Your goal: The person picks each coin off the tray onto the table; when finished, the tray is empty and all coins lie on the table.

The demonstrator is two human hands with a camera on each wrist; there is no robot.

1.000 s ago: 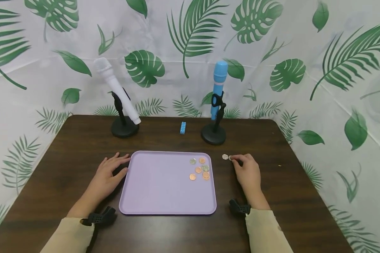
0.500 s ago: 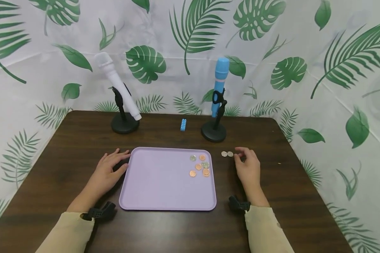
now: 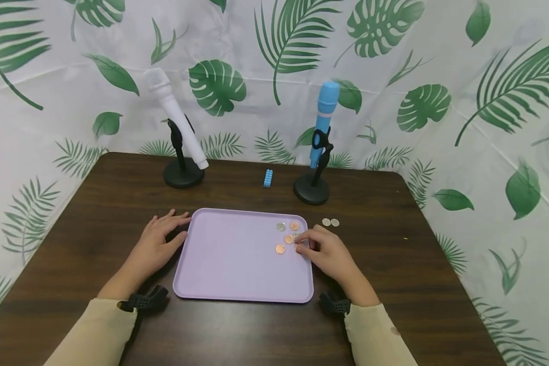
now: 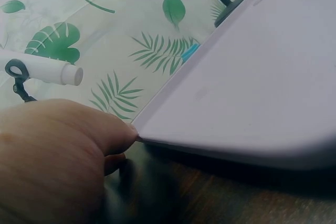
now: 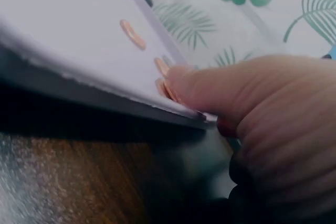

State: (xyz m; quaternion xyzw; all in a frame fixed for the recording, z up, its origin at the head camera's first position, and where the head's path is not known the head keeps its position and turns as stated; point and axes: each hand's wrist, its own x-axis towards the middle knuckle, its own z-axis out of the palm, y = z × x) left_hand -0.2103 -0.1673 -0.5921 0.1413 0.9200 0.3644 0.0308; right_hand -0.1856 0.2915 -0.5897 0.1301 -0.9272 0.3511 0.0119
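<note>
The right hand (image 3: 326, 252) reaches in from the lower right of the head view, its forearm angled toward the centre, and lies over the right edge of the lilac tray (image 3: 238, 264) with fingers curled and thumb and forefinger tips down on the coins (image 3: 289, 239) in the tray's upper right corner. In the right wrist view the thumb (image 5: 210, 85) presses against a copper coin (image 5: 169, 91) at the tray rim; it looks like a pinch, though the view is too close and blurred to tell whether the coin is lifted. The left hand (image 3: 157, 246) lies flat on the dark wooden table (image 3: 96, 203) at centre left, fingers relaxed and spread, fingertips touching the tray's left rim (the left wrist view shows a fingertip against the tray's edge) and holding nothing. The tray holds a small cluster of copper and silver coins, all in its upper right corner. Just beyond that corner, right of centre in the frame, two silver coins (image 3: 330, 222) lie side by side on the bare table, apart from the hand. Further up, a white microphone (image 3: 174, 117) leans on its stand at upper left, a blue microphone (image 3: 322, 122) stands upright at upper centre right, and a small blue brick (image 3: 268, 178) sits between them.
</note>
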